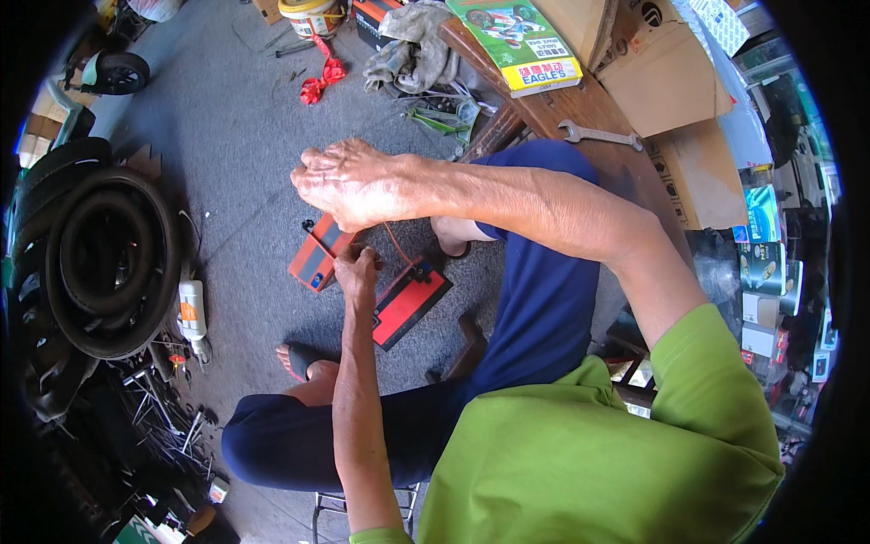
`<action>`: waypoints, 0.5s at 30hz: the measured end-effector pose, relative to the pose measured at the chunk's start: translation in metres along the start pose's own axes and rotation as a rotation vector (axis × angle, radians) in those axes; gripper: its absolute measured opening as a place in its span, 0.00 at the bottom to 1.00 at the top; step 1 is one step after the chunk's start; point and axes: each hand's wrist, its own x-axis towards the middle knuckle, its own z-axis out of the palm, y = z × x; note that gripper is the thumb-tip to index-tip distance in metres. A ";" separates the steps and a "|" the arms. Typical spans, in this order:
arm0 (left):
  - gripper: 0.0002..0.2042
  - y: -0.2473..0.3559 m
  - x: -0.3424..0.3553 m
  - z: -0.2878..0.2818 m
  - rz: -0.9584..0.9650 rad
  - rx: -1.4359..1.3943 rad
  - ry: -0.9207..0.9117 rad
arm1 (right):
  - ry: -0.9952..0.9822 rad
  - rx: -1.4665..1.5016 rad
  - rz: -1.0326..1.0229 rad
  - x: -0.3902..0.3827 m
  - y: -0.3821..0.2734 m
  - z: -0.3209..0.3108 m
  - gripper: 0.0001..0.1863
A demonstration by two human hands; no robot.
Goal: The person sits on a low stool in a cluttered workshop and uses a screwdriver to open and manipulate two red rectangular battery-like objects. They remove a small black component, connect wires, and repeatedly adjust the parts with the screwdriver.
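My right hand is raised in the middle of the view, fingers closed on a thin red wire that runs down to a red and black battery on the grey floor. Below it, my left hand reaches down between that battery and a second, orange and black battery, fingers curled; what it grips is hidden. A black wire end pokes out above the orange battery.
Stacked black tyres lie at the left, with a white spray can and loose tools beside them. A wooden bench at the upper right carries a spanner, a green and yellow box and cardboard. Rags lie beyond.
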 end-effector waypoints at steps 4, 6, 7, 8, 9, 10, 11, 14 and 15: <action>0.09 -0.039 -0.012 0.008 0.184 0.501 -0.025 | -0.006 0.001 0.059 0.005 -0.006 0.001 0.22; 0.12 -0.008 -0.050 0.036 0.198 0.734 -0.270 | -0.078 -0.001 0.139 0.000 0.003 -0.008 0.22; 0.12 -0.002 -0.073 0.047 0.301 0.876 -0.288 | -0.113 0.002 0.169 0.000 0.004 -0.010 0.23; 0.11 0.004 -0.094 0.057 0.277 1.010 -0.374 | -0.115 -0.036 0.174 0.002 0.008 -0.006 0.23; 0.10 0.001 -0.115 0.058 0.389 1.026 -0.394 | -0.107 -0.052 0.156 0.003 0.006 -0.006 0.22; 0.11 0.003 -0.129 0.065 0.380 1.153 -0.462 | -0.103 -0.072 0.139 0.003 0.004 -0.007 0.22; 0.21 -0.001 -0.138 0.067 0.420 1.231 -0.517 | -0.095 -0.093 0.120 0.004 0.002 -0.009 0.22; 0.34 -0.006 -0.155 0.066 0.361 1.296 -0.543 | -0.019 -0.072 0.075 0.002 0.000 -0.006 0.20; 0.36 -0.005 -0.153 0.067 0.334 1.292 -0.531 | -0.051 -0.048 0.087 0.002 -0.001 -0.010 0.20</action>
